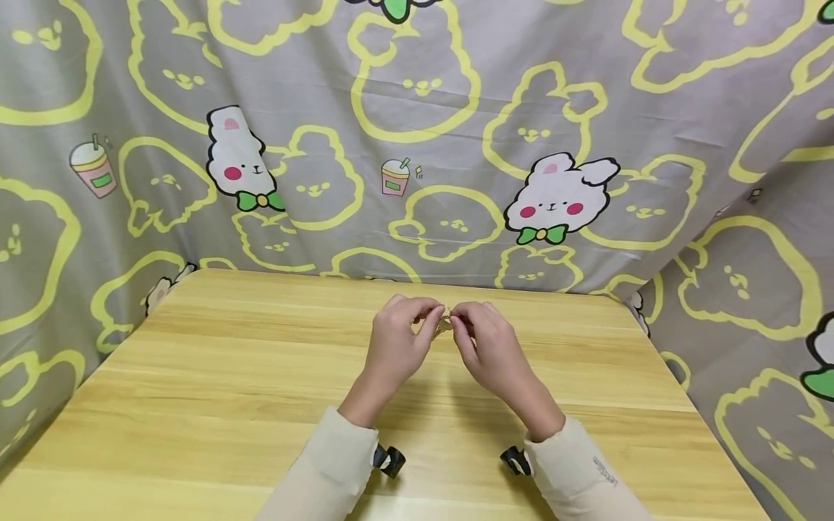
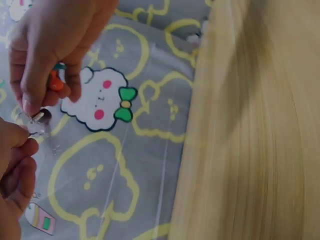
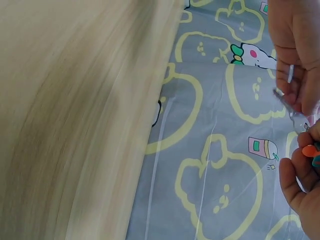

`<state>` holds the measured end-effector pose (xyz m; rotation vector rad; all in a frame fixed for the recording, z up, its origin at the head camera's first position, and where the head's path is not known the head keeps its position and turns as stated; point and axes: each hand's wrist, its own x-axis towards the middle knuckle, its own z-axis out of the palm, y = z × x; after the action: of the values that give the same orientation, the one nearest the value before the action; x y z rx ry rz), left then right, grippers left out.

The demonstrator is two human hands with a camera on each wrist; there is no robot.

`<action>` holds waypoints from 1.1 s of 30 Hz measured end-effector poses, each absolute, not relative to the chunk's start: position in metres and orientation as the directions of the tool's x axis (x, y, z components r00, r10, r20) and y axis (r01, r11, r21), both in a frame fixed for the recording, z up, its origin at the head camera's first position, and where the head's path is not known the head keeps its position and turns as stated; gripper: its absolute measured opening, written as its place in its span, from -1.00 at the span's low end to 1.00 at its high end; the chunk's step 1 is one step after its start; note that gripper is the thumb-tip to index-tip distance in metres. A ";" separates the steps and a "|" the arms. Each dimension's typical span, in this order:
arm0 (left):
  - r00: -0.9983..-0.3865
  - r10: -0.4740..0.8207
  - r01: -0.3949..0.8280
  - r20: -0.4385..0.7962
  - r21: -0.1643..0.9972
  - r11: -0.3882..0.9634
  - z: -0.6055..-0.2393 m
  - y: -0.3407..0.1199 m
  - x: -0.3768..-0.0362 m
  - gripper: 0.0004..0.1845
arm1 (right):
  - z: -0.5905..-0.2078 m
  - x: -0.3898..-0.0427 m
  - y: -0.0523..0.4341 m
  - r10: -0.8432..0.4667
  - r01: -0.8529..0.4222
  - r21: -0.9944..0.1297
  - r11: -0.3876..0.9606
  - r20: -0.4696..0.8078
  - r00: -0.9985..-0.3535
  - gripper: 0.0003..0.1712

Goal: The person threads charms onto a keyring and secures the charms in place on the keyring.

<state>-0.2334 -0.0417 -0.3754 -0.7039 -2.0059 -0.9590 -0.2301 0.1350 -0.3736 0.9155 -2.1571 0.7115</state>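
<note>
Nearest the person, two cream sleeves [image 1: 326, 470] come in over the near edge of the wooden table [image 1: 195, 405]; the right cuff carries a small line of print, too small to read. Further in, toward the middle of the table and a little short of its far edge, the left hand [image 1: 396, 340] and right hand [image 1: 489, 347] meet above the wood. Both grips are closed in a fingertip pinch on one small clear object [image 2: 36, 122], which spans the gap between them. In the wrist views it looks like thin transparent plastic or a tiny packet with a dark spot at one end; what it is I cannot tell. An orange piece [image 3: 310, 150] with a bit of teal shows tucked in the right hand's fingers.

The clear object is probably very light, thin, and slick, easy to lose or crumple, so a pinch at its ends seems the sound hold.

Beyond the far edge hangs a grey cloth [image 1: 456, 108] printed with yellow bunny outlines, white bunnies and drink cups; no words are legible on it.
</note>
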 end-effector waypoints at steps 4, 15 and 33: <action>-0.428 0.265 0.737 0.864 0.164 0.656 -0.377 -0.046 -0.234 -0.90 | -0.375 -0.231 0.134 -0.416 -0.781 -0.178 0.599 0.763 -0.494 -0.92; -0.375 0.296 0.779 0.878 0.126 0.615 -0.377 -0.050 -0.235 -0.93 | -0.375 -0.231 0.136 -0.418 -0.769 -0.190 0.610 0.748 -0.516 -0.93; -0.537 0.036 0.754 0.843 0.460 0.468 -0.377 -0.039 -0.234 -0.92 | -0.368 -0.230 0.144 -0.361 -0.768 -0.445 0.460 0.697 -0.620 -0.94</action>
<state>-0.2339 -0.0391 -0.3773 -0.6605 -1.9078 -1.1223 -0.2302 0.1440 -0.3680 0.9389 -2.1975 1.0447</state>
